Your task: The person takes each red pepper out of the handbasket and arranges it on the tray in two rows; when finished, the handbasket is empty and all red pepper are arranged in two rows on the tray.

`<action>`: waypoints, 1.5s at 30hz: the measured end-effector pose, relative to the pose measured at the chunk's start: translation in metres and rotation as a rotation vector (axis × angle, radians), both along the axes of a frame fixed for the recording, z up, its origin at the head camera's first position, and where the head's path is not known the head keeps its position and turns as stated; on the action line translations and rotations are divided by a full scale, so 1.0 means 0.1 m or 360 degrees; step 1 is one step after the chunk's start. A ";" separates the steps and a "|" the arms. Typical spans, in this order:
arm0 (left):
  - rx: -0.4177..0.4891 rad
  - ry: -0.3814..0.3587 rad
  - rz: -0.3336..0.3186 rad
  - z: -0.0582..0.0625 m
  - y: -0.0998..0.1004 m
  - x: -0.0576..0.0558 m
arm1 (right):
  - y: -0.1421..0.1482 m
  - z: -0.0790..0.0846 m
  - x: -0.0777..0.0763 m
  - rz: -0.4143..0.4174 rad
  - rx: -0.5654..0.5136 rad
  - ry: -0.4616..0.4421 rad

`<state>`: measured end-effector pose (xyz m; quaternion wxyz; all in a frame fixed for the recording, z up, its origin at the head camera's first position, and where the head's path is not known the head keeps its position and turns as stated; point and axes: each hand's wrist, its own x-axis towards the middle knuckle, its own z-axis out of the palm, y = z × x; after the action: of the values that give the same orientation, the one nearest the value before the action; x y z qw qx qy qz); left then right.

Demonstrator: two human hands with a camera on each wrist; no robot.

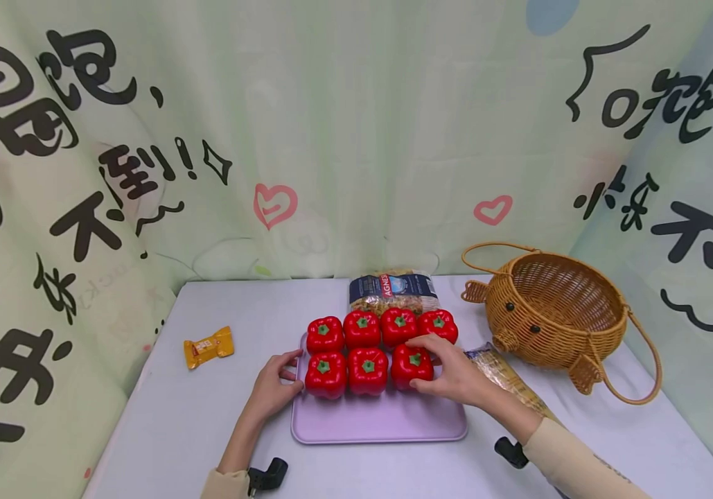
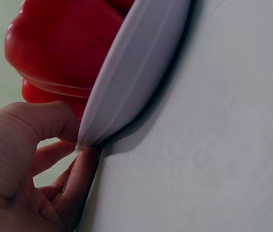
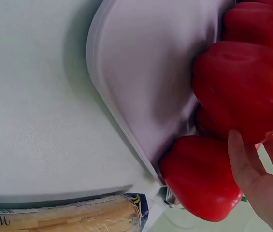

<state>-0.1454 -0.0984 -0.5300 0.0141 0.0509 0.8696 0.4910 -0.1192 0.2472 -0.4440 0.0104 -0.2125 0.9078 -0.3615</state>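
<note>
Red bell peppers with green stems stand in two rows on a pale purple tray, several at the back and three in front. My right hand holds the rightmost front bell pepper, thumb on its near side and fingers over the far side. In the right wrist view this bell pepper sits beside another bell pepper of the back row. My left hand pinches the tray's left edge. The left wrist view shows the thumb at the tray rim and fingers beneath it.
Behind the tray lies a pasta bag. A long pack of spaghetti lies to the right, partly under my right forearm. Beyond it stands a wicker basket with handles. An orange-yellow wrapped snack lies at left. A printed curtain surrounds the table.
</note>
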 end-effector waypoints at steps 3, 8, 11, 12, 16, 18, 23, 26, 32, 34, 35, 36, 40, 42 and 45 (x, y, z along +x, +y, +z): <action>0.0001 -0.0005 0.0007 0.01 0.01 0.00 | 0.00 0.00 0.00 0.0004 0.0001 0.0020; 0.0001 -0.0003 0.0003 0.01 0.01 0.00 | 0.00 -0.01 0.00 0.0002 -0.0001 0.0013; 0.0006 -0.0005 0.0004 0.01 0.01 0.00 | 0.00 0.00 0.01 -0.0006 0.0000 0.0018; 0.0008 -0.0006 0.0006 0.01 0.01 0.00 | 0.00 0.00 0.01 -0.0010 -0.0002 0.0024; 0.0008 0.0002 0.0002 0.00 0.01 0.00 | -0.01 0.00 0.02 -0.0029 -0.0002 0.0053; 0.0008 -0.0002 0.0005 0.00 0.01 0.00 | -0.01 0.00 0.03 -0.0036 -0.0011 0.0063; 0.0006 -0.0005 0.0004 0.00 0.01 0.00 | -0.02 0.00 0.03 -0.0033 -0.0026 0.0086; 0.0007 -0.0010 0.0007 0.00 0.02 0.00 | -0.02 0.00 0.04 -0.0032 -0.0028 0.0095; 0.0001 -0.0003 -0.0004 0.01 0.02 0.00 | 0.00 0.02 0.04 -0.0040 -0.0012 0.0121; 0.0000 -0.0011 -0.0006 0.01 0.02 0.00 | 0.01 0.02 0.04 -0.0041 -0.0010 0.0138; 0.0000 -0.0009 -0.0009 0.01 0.01 0.00 | 0.02 0.03 0.04 -0.0042 -0.0011 0.0143; -0.0001 -0.0008 -0.0012 0.01 0.01 0.00 | 0.02 0.03 0.04 -0.0043 -0.0014 0.0146; -0.0003 -0.0028 0.0000 0.01 0.01 0.00 | 0.05 0.04 0.02 -0.0039 -0.0038 0.0158; -0.0001 -0.0028 0.0001 0.01 0.01 0.00 | 0.06 0.05 0.02 -0.0038 -0.0061 0.0152; 0.0001 -0.0027 -0.0002 0.01 0.00 0.00 | 0.08 0.07 0.00 -0.0032 -0.0104 0.0129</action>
<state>-0.1452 -0.0980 -0.5290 0.0219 0.0471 0.8692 0.4918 -0.1192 0.2554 -0.4367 -0.0371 -0.2182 0.8972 -0.3822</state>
